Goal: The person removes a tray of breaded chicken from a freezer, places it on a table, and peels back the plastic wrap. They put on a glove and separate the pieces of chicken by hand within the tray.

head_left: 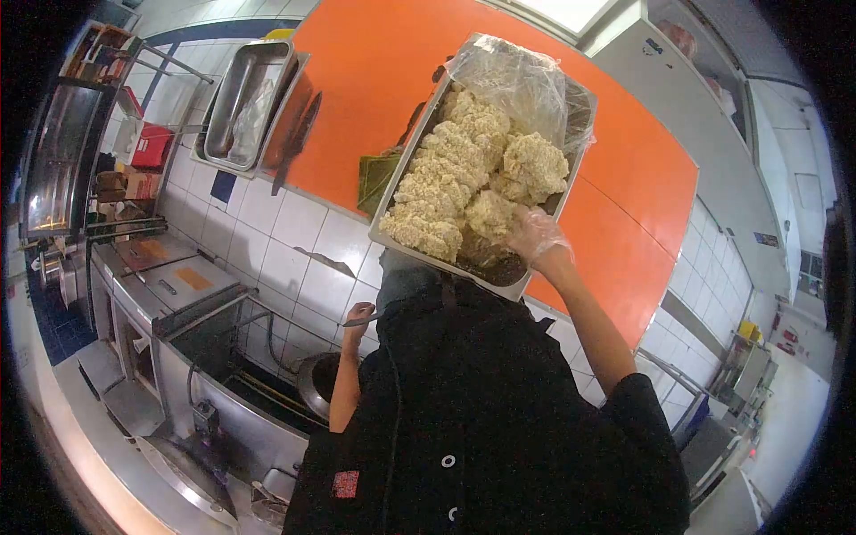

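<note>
A metal tray [526, 287] holds several pale, crumb-coated chicken pieces [437, 183], lined up on its left side and stacked toward the middle. My right hand [539, 235], in a clear plastic glove, reaches in from the right, with its fingers closed on a breaded chicken piece [489, 214] near the front. Loose breading lies under that piece. Crumpled clear plastic [522, 85] covers the tray's far end. Low beside my body, my left hand [358, 323] is closed around something thin and dark, too small to make out.
The tray rests on an orange counter [615, 214]. To its left are a dark knife [299, 143] and an empty-looking steel pan [245, 107] with plastic inside. A steel fryer unit [214, 357] and a round pan [318, 383] stand at lower left.
</note>
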`<action>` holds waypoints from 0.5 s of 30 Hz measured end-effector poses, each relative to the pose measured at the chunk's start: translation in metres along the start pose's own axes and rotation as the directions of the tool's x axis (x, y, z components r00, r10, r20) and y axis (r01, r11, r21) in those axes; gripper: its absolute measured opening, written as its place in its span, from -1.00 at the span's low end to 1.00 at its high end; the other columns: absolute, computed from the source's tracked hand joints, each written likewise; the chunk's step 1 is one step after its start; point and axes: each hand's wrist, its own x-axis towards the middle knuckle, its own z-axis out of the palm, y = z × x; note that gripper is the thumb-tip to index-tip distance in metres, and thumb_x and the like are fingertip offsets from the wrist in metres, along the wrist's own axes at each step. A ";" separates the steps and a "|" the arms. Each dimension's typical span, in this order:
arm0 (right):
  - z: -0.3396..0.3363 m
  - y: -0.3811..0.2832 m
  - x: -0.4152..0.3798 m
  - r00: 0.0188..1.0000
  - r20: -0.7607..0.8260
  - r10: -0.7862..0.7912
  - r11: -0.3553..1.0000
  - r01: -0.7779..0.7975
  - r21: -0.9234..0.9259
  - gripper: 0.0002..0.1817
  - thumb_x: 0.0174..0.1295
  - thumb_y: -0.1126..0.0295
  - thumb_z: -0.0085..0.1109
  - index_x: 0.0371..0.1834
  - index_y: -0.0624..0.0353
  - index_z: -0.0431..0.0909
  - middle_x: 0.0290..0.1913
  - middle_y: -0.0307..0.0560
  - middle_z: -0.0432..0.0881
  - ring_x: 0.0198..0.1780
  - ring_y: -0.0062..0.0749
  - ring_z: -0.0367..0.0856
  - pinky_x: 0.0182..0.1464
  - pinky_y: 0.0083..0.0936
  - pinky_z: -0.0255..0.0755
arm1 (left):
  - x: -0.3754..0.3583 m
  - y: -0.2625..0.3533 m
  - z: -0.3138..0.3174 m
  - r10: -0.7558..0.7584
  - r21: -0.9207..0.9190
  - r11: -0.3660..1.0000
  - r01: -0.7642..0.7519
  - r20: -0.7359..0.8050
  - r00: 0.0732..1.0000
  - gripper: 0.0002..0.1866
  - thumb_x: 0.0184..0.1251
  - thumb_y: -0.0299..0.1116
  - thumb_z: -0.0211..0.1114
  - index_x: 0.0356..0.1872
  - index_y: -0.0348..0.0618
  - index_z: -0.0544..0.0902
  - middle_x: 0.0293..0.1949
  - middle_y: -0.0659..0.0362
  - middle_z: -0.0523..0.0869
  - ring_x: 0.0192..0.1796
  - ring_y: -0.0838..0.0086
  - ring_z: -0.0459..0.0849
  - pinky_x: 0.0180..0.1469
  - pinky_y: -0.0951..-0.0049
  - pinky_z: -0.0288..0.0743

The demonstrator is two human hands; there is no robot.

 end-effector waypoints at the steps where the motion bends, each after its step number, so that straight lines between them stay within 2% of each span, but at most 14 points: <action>1: 0.004 0.005 0.000 0.997 -0.068 -0.042 0.999 0.042 0.005 -0.42 0.05 0.22 0.23 0.13 0.27 0.36 0.02 0.23 0.52 0.09 0.02 0.50 0.14 -0.24 0.40 | 0.009 -0.023 -0.001 0.057 -0.060 0.997 -0.056 0.023 0.998 -0.68 0.25 -0.29 0.27 -0.10 -0.33 0.58 -0.26 0.06 0.69 -0.22 0.43 0.63 -0.17 0.47 0.49; 2: 0.012 0.012 0.005 0.987 -0.139 -0.078 0.997 0.080 0.009 -0.33 0.01 0.19 0.27 0.18 0.27 0.31 0.04 0.26 0.50 0.10 0.05 0.48 0.14 -0.23 0.39 | 0.016 -0.037 -0.004 0.118 -0.120 0.986 -0.112 0.046 0.992 -0.68 0.24 -0.30 0.27 -0.09 -0.33 0.58 -0.26 0.06 0.69 -0.22 0.43 0.64 -0.18 0.47 0.49; 3: 0.018 0.017 0.011 0.970 -0.213 -0.113 0.993 0.117 0.007 -0.25 -0.02 0.16 0.32 0.23 0.26 0.26 0.06 0.28 0.47 0.11 0.08 0.46 0.13 -0.22 0.39 | 0.019 -0.038 -0.007 0.071 -0.072 0.995 -0.068 0.034 0.997 -0.68 0.24 -0.29 0.28 -0.09 -0.33 0.57 -0.26 0.06 0.69 -0.23 0.43 0.64 -0.19 0.47 0.50; 6: 0.039 0.025 0.032 0.895 -0.255 -0.367 0.928 0.371 -0.032 -0.14 -0.11 0.18 0.40 0.28 0.25 0.20 0.08 0.24 0.46 0.11 0.07 0.46 0.14 -0.20 0.38 | 0.027 -0.031 -0.012 -0.032 0.044 0.999 0.032 0.001 0.999 -0.65 0.22 -0.26 0.28 -0.09 -0.33 0.57 -0.26 0.04 0.69 -0.26 0.42 0.65 -0.22 0.46 0.52; 9: 0.017 0.005 0.033 0.976 -0.073 -0.206 0.979 0.205 -0.019 -0.06 -0.16 0.09 0.44 0.28 0.27 0.18 0.05 0.22 0.47 0.11 0.04 0.47 0.14 -0.20 0.38 | 0.033 -0.016 -0.010 -0.061 0.047 0.997 0.062 -0.012 0.998 -0.62 0.21 -0.23 0.29 -0.08 -0.33 0.56 -0.24 0.01 0.69 -0.27 0.39 0.65 -0.24 0.43 0.53; 12: 0.010 0.000 0.042 0.987 0.099 -0.127 0.980 0.140 -0.144 0.04 -0.23 0.00 0.48 0.29 0.29 0.15 0.04 0.27 0.49 0.09 0.07 0.48 0.13 -0.20 0.38 | 0.036 -0.009 -0.010 -0.063 -0.036 0.997 0.061 -0.054 0.997 -0.60 0.20 -0.22 0.30 -0.08 -0.33 0.56 -0.22 0.00 0.69 -0.28 0.38 0.65 -0.25 0.42 0.53; 15: 0.034 0.005 0.042 0.990 -0.058 -0.133 0.982 0.123 -0.145 0.09 -0.26 -0.06 0.48 0.30 0.28 0.12 0.02 0.31 0.49 0.08 0.13 0.47 0.13 -0.20 0.38 | 0.025 0.008 -0.006 -0.056 -0.055 0.997 0.053 -0.044 0.997 -0.61 0.20 -0.23 0.30 -0.07 -0.33 0.55 -0.21 0.00 0.68 -0.29 0.39 0.64 -0.25 0.43 0.53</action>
